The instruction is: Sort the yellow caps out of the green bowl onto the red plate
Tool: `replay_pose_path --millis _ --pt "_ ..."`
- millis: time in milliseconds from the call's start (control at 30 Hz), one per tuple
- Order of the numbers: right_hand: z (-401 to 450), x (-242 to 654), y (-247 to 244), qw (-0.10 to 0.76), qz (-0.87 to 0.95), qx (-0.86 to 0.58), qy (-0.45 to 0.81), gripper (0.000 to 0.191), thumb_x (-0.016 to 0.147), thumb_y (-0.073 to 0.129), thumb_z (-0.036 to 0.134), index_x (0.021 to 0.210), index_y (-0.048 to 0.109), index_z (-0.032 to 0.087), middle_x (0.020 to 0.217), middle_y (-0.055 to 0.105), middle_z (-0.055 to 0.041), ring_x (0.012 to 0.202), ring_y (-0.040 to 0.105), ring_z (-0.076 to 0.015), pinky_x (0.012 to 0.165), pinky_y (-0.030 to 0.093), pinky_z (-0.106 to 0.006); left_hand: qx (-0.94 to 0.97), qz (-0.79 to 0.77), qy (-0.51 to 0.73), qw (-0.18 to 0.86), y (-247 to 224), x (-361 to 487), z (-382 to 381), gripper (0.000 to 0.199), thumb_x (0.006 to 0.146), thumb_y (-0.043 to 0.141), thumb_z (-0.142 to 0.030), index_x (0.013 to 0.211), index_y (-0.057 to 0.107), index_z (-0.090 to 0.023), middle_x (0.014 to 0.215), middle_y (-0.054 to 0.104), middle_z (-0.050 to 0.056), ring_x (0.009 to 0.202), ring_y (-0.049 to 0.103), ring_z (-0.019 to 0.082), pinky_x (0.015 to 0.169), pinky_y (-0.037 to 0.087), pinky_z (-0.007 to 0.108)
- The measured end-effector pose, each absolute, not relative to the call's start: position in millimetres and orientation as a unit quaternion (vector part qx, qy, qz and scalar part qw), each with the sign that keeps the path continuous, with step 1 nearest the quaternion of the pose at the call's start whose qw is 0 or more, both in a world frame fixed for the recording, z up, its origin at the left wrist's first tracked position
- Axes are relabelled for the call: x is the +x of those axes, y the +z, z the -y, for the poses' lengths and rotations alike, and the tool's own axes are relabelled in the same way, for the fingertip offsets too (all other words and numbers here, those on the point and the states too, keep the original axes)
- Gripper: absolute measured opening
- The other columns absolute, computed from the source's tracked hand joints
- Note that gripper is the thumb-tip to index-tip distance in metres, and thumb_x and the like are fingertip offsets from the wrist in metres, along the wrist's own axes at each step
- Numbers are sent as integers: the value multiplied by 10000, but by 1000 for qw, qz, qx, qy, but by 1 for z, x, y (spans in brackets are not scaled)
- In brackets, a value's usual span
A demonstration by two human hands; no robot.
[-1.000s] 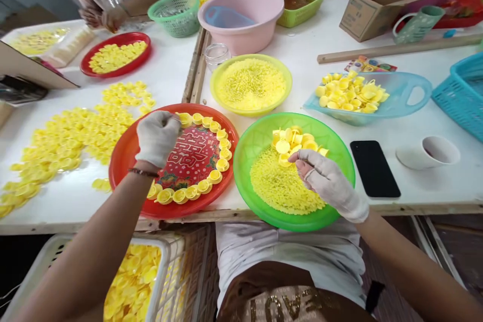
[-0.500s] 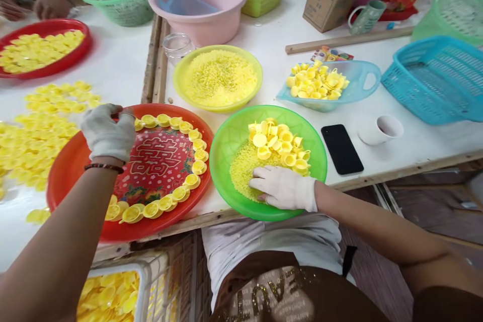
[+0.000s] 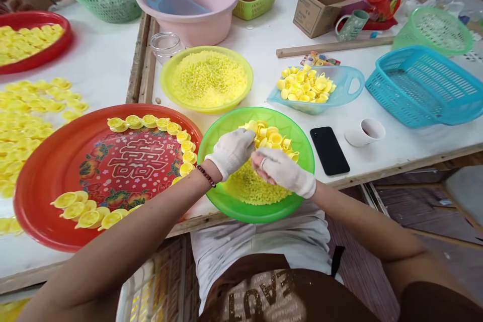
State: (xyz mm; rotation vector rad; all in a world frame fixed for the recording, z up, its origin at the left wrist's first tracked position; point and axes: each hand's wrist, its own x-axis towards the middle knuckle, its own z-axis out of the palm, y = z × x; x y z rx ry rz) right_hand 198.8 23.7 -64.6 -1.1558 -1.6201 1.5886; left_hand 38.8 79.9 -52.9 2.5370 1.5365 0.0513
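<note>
My left hand [image 3: 234, 151], in a white glove with bare fingertips, reaches over the green plate [image 3: 215, 188]. Its fingers are pinched at a small yellow plastic cup [image 3: 249, 127] on the edge of a pile. Close beside it, my gloved right hand [image 3: 285, 168] hovers over yellow pellets [image 3: 260, 193] with its fingers curled; anything inside them is hidden. More yellow cups [image 3: 274, 137] lie heaped behind the hands. To the left, a red tray [image 3: 41, 186] carries a curved row of yellow lidded cups [image 3: 134, 122] along its rim, partly covered by my left forearm.
Behind the plate stands a yellow bowl [image 3: 166, 91] of pellets. A blue scoop [image 3: 345, 73] holds yellow cups. At right are a black phone [image 3: 329, 151], a white cup [image 3: 364, 133] and a blue basket [image 3: 418, 95]. Loose yellow pieces [image 3: 22, 136] cover the left table.
My left hand has moved right, from the red tray's far rim to the green plate. My right hand has lifted off the pellets and curled its fingers. The view has shifted slightly.
</note>
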Motion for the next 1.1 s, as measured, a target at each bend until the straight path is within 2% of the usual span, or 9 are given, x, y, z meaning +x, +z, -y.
replay_pose_path --millis 67,133,200,300,400,533,667,967,1100 --pt "-31 205 -62 366 451 -399 709 327 995 467 498 836 508 215 600 455 61 489 447 -106 501 368 -255 834 -540 62 97 -53 31 -81 203 950 493 -196 934 691 -157 973 728 114 911 691 242 799 515 329" --pt "-38 209 -60 420 333 -357 765 323 959 539 522 875 520 211 633 494 53 538 517 -111 515 402 -244 797 -570 134 145 -51 22 -78 202 922 503 -209 840 683 -169 852 724 98 849 692 232 787 522 325" --pt "-42 211 -58 457 272 -329 780 329 930 610 520 878 525 206 660 513 50 544 524 -96 499 387 -223 728 -591 208 279 -47 15 -70 199 896 525 -258 793 674 -176 756 708 75 759 697 212 726 543 310" --pt "-41 206 -50 491 268 -314 767 367 913 673 531 842 517 207 646 471 72 453 413 -52 423 266 -193 579 -588 251 506 -40 14 -51 168 832 594 -312 823 682 -168 706 705 51 655 706 189 623 573 284" --pt "-37 195 -42 535 311 -301 725 415 912 680 575 803 513 211 641 446 70 443 382 -47 410 243 -196 510 -571 228 601 -35 21 -35 153 763 656 -306 804 668 -159 702 711 47 617 708 176 586 588 267" --pt "-31 183 -40 574 376 -277 673 407 941 626 612 831 549 228 660 459 46 510 456 -85 445 345 -224 484 -558 200 644 -32 29 -24 162 750 669 -312 755 639 -153 695 707 40 606 708 162 593 604 257" --pt "-29 181 -44 576 412 -280 648 408 957 578 641 880 573 240 684 468 35 562 493 -108 471 390 -240 475 -556 198 652 -32 30 -23 195 762 683 -336 764 638 -146 706 710 42 609 710 156 604 609 254" --pt "-28 189 -43 586 406 -307 630 437 955 593 625 780 517 232 652 422 51 512 411 -84 469 344 -237 464 -565 208 650 -32 24 -22 162 715 686 -291 790 646 -153 689 711 36 590 703 156 580 603 249" --pt "-22 200 -43 573 420 -342 616 399 959 603 586 801 540 225 625 409 67 473 347 -69 442 296 -231 440 -560 202 672 -32 19 -23 180 705 686 -287 824 656 -155 697 717 43 577 691 148 567 589 241"
